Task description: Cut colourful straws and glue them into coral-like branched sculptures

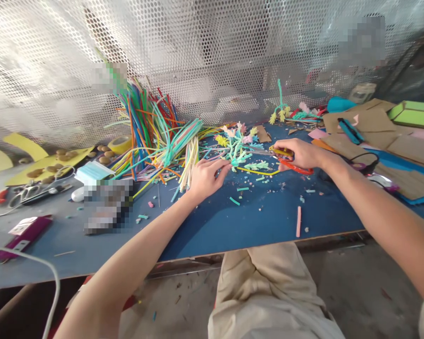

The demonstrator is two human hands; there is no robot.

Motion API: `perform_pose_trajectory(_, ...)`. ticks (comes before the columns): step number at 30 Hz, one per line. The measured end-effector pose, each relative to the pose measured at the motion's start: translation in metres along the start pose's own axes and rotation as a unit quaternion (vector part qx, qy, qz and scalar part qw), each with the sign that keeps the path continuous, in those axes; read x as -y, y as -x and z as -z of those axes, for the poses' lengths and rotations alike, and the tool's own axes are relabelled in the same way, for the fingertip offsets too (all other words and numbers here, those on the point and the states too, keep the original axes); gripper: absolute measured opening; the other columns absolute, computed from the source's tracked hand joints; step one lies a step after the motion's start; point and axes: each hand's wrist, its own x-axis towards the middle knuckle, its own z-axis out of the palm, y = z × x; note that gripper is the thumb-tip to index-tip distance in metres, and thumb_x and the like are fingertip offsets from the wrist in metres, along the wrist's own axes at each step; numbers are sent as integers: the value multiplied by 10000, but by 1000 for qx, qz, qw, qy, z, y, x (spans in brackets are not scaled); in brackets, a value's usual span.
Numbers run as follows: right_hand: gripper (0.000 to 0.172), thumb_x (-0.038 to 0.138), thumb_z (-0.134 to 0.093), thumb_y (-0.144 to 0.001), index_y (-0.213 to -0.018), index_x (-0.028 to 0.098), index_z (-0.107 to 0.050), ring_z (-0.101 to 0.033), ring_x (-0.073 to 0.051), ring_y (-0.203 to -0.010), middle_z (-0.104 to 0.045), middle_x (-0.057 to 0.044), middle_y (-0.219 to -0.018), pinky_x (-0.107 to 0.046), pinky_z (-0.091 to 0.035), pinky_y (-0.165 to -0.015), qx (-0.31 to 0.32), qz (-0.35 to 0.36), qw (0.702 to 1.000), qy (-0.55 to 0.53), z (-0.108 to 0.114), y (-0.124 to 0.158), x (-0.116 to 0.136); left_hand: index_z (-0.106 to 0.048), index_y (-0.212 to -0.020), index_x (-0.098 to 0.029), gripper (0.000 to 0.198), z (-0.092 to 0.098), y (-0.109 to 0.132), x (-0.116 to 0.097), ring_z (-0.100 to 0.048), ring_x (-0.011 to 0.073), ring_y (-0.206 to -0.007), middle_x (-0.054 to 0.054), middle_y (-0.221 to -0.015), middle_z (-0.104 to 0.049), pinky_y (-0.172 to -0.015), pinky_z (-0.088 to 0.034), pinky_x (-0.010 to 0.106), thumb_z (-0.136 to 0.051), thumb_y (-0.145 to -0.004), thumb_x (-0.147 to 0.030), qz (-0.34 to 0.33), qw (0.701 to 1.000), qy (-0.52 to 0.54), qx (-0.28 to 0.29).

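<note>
My right hand [297,153] grips a pair of scissors [291,165] with red and yellow handles, the blades pointing left. My left hand [207,176] is closed, its fingertips pinching a green pipe cleaner [236,162] just left of the blade tips. Behind the fingertips stands a cluster of branched green pipe cleaners [238,143] with pink and yellow tips. A trimmed green sprig [257,165] lies below the blades. From the left fingertips towards the right hand runs a thin yellow pipe cleaner [254,172]; whether either hand holds it, I cannot tell.
Bundles of coloured pipe cleaners [144,122] lean against the perforated metal panel [226,56]. Clippings litter the blue table [205,230], with a pink piece [298,221] near its front edge. Cardboard sheets [367,122] lie right; a face mask [93,173] and another scissors [24,195] lie left.
</note>
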Motion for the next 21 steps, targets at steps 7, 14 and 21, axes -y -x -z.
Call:
perform_pose_trajectory(7, 410, 561, -810, -771, -890, 217, -621, -581, -197, -758, -666, -8, -835, -293, -416, -706, 60, -11, 997, -43, -4, -2, 11, -751, -1041, -219, 265, 0, 1, 3, -763, 153, -825, 16, -941, -824, -829, -456, 336, -549, -1085, -385, -82, 996, 21, -32)
perform_pose_trajectory(14, 412, 541, -826, -746, -865, 208, -614, -515, -169, -719, -631, 6, -796, -289, -380, -690, 80, -20, 995, -58, -7, -3, 19, -728, -1017, -214, 212, 2, 0, 0, -747, 148, -793, 17, -933, -820, -810, -427, 360, -579, -1076, -352, -122, 991, 28, -44)
perform_pose_trajectory(21, 408, 537, -797, -789, -770, 214, -549, -455, -142, -635, -559, 37, -678, -279, -306, -609, 85, -9, 994, -69, -14, -4, 17, -718, -986, -213, 188, 2, -1, -2, -734, 143, -760, -1, -896, -814, -815, -431, 360, -600, -1066, -335, -136, 988, 33, -62)
